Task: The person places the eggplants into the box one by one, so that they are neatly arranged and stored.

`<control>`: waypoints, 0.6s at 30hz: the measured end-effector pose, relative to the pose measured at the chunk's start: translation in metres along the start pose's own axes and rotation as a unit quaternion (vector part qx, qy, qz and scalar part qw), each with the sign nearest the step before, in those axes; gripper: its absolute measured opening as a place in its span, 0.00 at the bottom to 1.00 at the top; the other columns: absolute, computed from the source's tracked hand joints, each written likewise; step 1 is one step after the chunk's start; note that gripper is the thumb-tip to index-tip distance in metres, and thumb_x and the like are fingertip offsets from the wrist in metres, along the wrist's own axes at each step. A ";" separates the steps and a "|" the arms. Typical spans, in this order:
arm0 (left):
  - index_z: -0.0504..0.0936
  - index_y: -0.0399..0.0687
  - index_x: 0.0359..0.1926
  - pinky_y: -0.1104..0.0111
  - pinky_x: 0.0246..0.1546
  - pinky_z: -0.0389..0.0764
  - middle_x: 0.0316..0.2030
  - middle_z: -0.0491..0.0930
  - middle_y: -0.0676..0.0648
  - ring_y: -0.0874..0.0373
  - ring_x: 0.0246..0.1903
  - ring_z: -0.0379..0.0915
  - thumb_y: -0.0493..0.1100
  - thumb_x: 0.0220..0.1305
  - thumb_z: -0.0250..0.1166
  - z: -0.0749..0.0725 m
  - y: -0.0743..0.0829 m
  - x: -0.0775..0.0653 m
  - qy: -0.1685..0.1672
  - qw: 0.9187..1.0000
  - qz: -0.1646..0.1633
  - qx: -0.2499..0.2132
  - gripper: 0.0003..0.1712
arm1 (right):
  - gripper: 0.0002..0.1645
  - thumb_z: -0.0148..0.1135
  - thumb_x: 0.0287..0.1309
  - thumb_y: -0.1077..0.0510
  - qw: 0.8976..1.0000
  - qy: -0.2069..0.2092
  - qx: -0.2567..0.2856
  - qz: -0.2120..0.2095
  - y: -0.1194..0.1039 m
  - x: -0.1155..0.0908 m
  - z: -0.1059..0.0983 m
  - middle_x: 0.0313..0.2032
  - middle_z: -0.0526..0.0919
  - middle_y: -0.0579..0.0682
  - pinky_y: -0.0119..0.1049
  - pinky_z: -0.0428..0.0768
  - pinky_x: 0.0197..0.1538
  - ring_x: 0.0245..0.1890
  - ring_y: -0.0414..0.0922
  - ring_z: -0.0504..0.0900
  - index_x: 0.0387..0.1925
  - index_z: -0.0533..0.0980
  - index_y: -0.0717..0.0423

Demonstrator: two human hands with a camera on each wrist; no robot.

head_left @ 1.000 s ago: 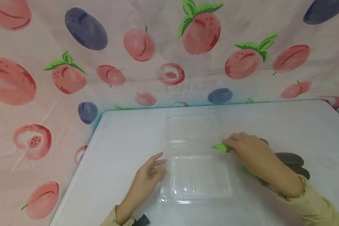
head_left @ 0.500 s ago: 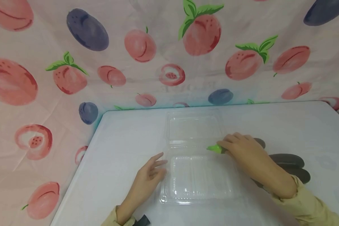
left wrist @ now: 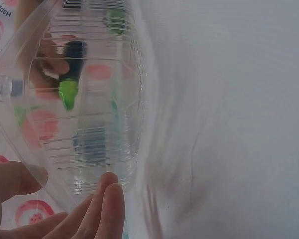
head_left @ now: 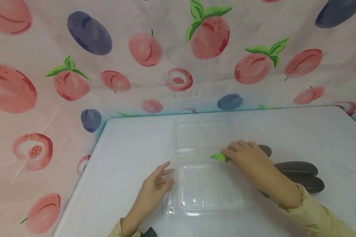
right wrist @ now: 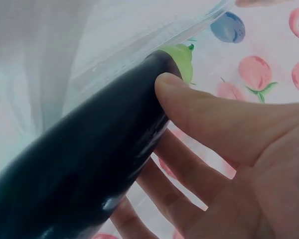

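Note:
My right hand (head_left: pixel 249 161) grips a dark purple eggplant (right wrist: pixel 89 144) near its green cap (head_left: pixel 219 157), thumb on one side and fingers on the other. The eggplant is over the right side of a clear plastic clamshell container (head_left: pixel 201 213), which lies unfolded with its lid (head_left: pixel 201 134) toward the back. At the container's left edge is my left hand (head_left: pixel 155 184), its fingers relaxed and lightly spread. In the left wrist view, its fingertips (left wrist: pixel 112 199) are right at the clear wall, and the eggplant's green cap shows through the plastic.
Two more eggplants (head_left: pixel 298 168) lie side by side to the right, partly hidden behind my right forearm. A fruit-print cloth (head_left: pixel 154 16) hangs behind and left of the white table (head_left: pixel 130 141). A small black object (head_left: pixel 149 232) shows at my left wrist.
My right hand has moved left with the eggplant, bringing its green cap over the container. More of the two lying eggplants shows. My left hand has stayed in place.

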State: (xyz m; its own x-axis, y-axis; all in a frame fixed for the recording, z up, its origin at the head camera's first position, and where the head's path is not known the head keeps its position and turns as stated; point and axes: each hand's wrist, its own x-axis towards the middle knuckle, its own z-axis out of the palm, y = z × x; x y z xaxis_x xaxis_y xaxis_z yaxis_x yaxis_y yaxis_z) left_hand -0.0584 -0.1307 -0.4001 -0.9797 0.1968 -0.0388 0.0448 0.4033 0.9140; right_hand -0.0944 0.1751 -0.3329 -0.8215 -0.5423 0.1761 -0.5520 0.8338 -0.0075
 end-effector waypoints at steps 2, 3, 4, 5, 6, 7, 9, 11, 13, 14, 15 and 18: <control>0.66 0.48 0.72 0.67 0.50 0.84 0.59 0.79 0.41 0.48 0.52 0.82 0.42 0.69 0.63 -0.001 0.000 -0.001 0.001 1.000 0.001 0.002 0.32 | 0.21 0.73 0.52 0.64 1.000 0.003 0.003 -0.002 -0.002 0.002 0.001 0.44 0.84 0.49 0.49 0.80 0.46 0.47 0.51 0.79 0.49 0.82 0.50; 0.66 0.48 0.72 0.67 0.51 0.84 0.59 0.79 0.41 0.48 0.52 0.82 0.42 0.69 0.63 -0.001 0.000 -0.001 0.002 1.000 0.003 0.001 0.32 | 0.21 0.73 0.52 0.63 1.000 0.006 0.003 -0.003 -0.003 0.003 0.001 0.44 0.84 0.49 0.49 0.79 0.45 0.46 0.51 0.79 0.49 0.82 0.50; 0.66 0.48 0.72 0.67 0.51 0.84 0.59 0.79 0.41 0.48 0.52 0.82 0.42 0.69 0.63 -0.001 0.000 -0.001 0.002 1.000 0.004 0.003 0.32 | 0.21 0.73 0.52 0.63 1.000 0.008 0.005 -0.005 -0.004 0.004 0.001 0.44 0.84 0.49 0.49 0.79 0.45 0.46 0.50 0.79 0.49 0.82 0.50; 0.66 0.48 0.72 0.67 0.51 0.84 0.59 0.79 0.41 0.48 0.52 0.82 0.41 0.69 0.63 -0.001 0.000 -0.001 0.001 1.000 0.006 0.004 0.32 | 0.20 0.73 0.52 0.63 1.000 0.011 0.006 -0.006 -0.005 0.005 0.001 0.44 0.84 0.49 0.49 0.79 0.45 0.46 0.50 0.79 0.49 0.83 0.50; 0.66 0.48 0.72 0.67 0.51 0.84 0.59 0.79 0.41 0.48 0.51 0.82 0.41 0.69 0.63 -0.001 0.000 -0.001 0.001 1.000 0.008 0.006 0.32 | 0.20 0.73 0.52 0.63 1.000 0.014 0.009 -0.008 -0.005 0.005 0.001 0.43 0.84 0.49 0.49 0.79 0.45 0.46 0.50 0.79 0.48 0.83 0.50; 0.66 0.48 0.71 0.67 0.51 0.84 0.59 0.79 0.41 0.48 0.51 0.82 0.41 0.69 0.63 -0.001 -0.001 -0.001 0.002 1.000 0.009 0.007 0.32 | 0.20 0.73 0.52 0.63 1.000 0.017 0.012 -0.009 -0.006 0.006 0.001 0.43 0.84 0.49 0.49 0.79 0.45 0.45 0.50 0.79 0.48 0.83 0.50; 0.66 0.48 0.71 0.67 0.51 0.84 0.59 0.80 0.41 0.48 0.51 0.82 0.41 0.69 0.63 0.000 -0.001 0.000 0.001 1.000 0.013 0.010 0.32 | 0.20 0.73 0.52 0.64 1.000 0.016 0.014 -0.009 -0.009 0.008 0.000 0.43 0.84 0.49 0.49 0.80 0.46 0.45 0.50 0.79 0.48 0.83 0.50; 0.66 0.47 0.71 0.67 0.50 0.84 0.58 0.80 0.42 0.48 0.50 0.83 0.41 0.69 0.63 0.000 -0.002 0.000 0.000 1.000 0.017 0.012 0.32 | 0.20 0.73 0.52 0.64 1.000 0.013 0.018 -0.008 -0.011 0.009 0.000 0.43 0.84 0.48 0.49 0.79 0.46 0.46 0.50 0.79 0.48 0.83 0.50; 0.66 0.47 0.71 0.68 0.50 0.85 0.58 0.80 0.42 0.49 0.50 0.83 0.41 0.69 0.63 0.000 -0.003 -0.001 0.000 1.000 0.019 0.013 0.32 | 0.20 0.73 0.52 0.64 1.000 0.010 0.018 -0.010 -0.013 0.011 0.000 0.42 0.84 0.48 0.48 0.80 0.46 0.45 0.50 0.79 0.48 0.83 0.50; 0.66 0.47 0.71 0.68 0.50 0.85 0.58 0.80 0.42 0.49 0.50 0.83 0.42 0.69 0.63 0.000 -0.003 -0.001 0.000 1.000 0.020 0.014 0.32 | 0.19 0.73 0.52 0.64 1.000 0.011 0.017 -0.011 -0.014 0.012 0.001 0.42 0.84 0.48 0.48 0.80 0.46 0.45 0.50 0.79 0.48 0.83 0.50; 0.66 0.47 0.71 0.68 0.50 0.85 0.59 0.80 0.42 0.49 0.50 0.83 0.42 0.69 0.63 0.000 -0.003 -0.001 0.000 1.000 0.019 0.013 0.32 | 0.19 0.73 0.52 0.63 1.000 0.012 0.015 -0.013 -0.015 0.013 0.001 0.42 0.83 0.48 0.48 0.80 0.46 0.45 0.49 0.79 0.48 0.83 0.50; 0.66 0.47 0.71 0.68 0.49 0.85 0.58 0.80 0.42 0.49 0.50 0.83 0.42 0.69 0.63 0.000 -0.002 -0.002 0.001 1.000 0.020 0.013 0.32 | 0.19 0.73 0.52 0.63 1.000 0.019 0.011 -0.023 -0.018 0.016 0.003 0.41 0.84 0.48 0.47 0.80 0.45 0.44 0.49 0.79 0.47 0.83 0.51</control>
State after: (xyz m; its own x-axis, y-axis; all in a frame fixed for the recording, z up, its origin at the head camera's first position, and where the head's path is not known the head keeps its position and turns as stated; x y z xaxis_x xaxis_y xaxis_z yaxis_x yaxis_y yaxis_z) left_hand -0.0568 -0.1323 -0.4021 -0.9774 0.2113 -0.0026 0.0882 0.4192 0.9036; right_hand -0.0983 0.1511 -0.3323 -0.7897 -0.5752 0.2133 -0.5920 0.8057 -0.0195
